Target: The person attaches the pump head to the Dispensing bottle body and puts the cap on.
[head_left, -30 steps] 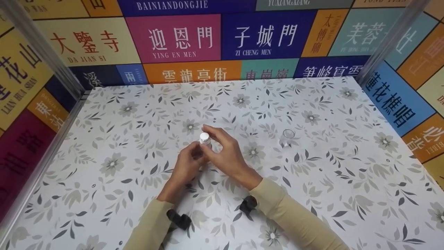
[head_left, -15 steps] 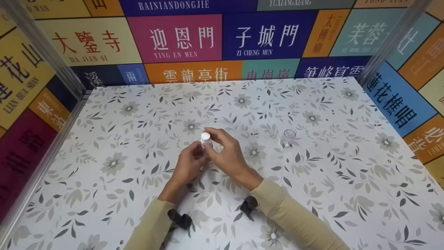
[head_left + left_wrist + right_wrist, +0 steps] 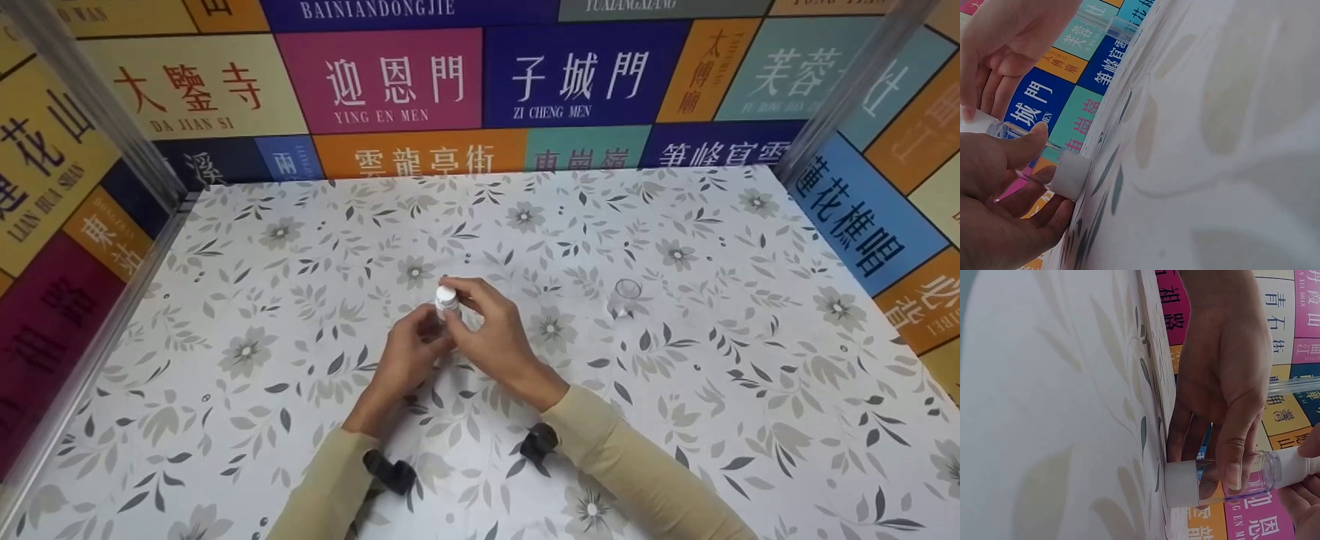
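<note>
In the middle of the table, both hands are on a small clear bottle [image 3: 1221, 478] with a white base [image 3: 1181, 485] and a white top [image 3: 445, 295]. It stands upright, its base right at the tabletop. My left hand [image 3: 409, 349] holds the clear body, thumb on the near side and fingers curled round behind. Higher up, my right hand [image 3: 491, 326] pinches the white top between thumb and fingers. Part of that hand shows at the edge of the right wrist view, by the white collar [image 3: 1291, 467]. The fingers hide much of the body in the head view.
A small clear cup-shaped piece [image 3: 624, 298] stands on the table to the right of the hands. Floral cloth [image 3: 247, 420] covers the table. Printed panels [image 3: 382, 82] and clear corner posts [image 3: 847, 97] border the back and sides.
My right thumb and fingers have shifted slightly round the white top. The left hand stays on the bottle, and the clear piece has not moved.
</note>
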`<state>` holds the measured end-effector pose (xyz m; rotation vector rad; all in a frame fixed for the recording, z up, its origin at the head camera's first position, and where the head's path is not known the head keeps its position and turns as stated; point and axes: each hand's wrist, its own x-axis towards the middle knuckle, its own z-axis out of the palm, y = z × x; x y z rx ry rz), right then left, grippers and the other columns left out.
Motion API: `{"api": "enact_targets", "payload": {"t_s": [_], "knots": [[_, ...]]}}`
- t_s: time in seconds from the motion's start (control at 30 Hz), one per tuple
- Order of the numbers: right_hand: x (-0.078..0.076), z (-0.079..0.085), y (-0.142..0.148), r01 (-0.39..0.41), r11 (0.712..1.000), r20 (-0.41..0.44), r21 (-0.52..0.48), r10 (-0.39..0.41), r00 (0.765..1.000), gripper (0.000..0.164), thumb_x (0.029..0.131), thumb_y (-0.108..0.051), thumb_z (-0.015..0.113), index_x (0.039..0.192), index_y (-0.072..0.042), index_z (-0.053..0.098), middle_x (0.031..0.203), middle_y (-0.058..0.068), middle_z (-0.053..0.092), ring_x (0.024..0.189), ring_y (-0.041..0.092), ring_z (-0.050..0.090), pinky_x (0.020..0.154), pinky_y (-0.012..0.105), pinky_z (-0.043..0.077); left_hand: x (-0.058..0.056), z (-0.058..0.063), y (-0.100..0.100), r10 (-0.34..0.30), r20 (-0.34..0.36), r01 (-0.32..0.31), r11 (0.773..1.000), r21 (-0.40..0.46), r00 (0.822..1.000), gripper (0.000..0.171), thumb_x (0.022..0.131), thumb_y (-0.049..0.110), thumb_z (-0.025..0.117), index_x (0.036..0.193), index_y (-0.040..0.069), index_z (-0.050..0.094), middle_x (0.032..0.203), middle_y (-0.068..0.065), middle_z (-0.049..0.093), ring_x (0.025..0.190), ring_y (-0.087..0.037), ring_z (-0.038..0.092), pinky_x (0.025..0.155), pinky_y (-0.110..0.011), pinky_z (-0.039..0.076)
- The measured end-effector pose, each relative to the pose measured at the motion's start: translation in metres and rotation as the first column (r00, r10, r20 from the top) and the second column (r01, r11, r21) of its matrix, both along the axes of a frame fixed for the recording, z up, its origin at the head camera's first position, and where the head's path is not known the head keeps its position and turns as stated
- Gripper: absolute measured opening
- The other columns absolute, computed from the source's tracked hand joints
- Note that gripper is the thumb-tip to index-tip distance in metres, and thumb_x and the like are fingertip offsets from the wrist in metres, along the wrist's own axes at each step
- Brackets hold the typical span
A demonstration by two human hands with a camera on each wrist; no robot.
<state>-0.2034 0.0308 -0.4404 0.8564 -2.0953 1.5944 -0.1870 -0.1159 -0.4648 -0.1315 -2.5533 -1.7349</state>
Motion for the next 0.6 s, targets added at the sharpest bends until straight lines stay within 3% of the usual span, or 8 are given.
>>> {"api": "enact_targets", "payload": {"t_s": [0.3,0.6], "knots": [[0.0005,0.0007,0.0006,0.011,1.0,0.025,0.004,-0.011,1.0,0.036,0.088,0.0,0.071,0.123,0.003,0.063,0.121,0.016,0.068,0.116,0.025,0.067,0.102,0.024,0.053,0.0007,-0.0013,-0.0009,-0.013,-0.015,0.013,1.0,-0.003,1.0,0.028,0.09,0.005,0.071,0.117,0.007,0.066,0.117,-0.014,0.07,0.114,-0.03,0.067,0.099,-0.045,0.055],[-0.0003,-0.0014,0.0006,0.003,1.0,0.026,0.005,-0.003,1.0,0.034,0.09,0.001,0.069,0.123,0.004,0.062,0.123,0.018,0.067,0.116,0.025,0.067,0.099,0.025,0.055,-0.0001,-0.0028,-0.0014,-0.015,-0.035,0.015,1.0,-0.001,0.999,0.026,0.087,0.002,0.072,0.112,0.006,0.067,0.108,-0.014,0.07,0.105,-0.028,0.068,0.094,-0.043,0.056]]}}
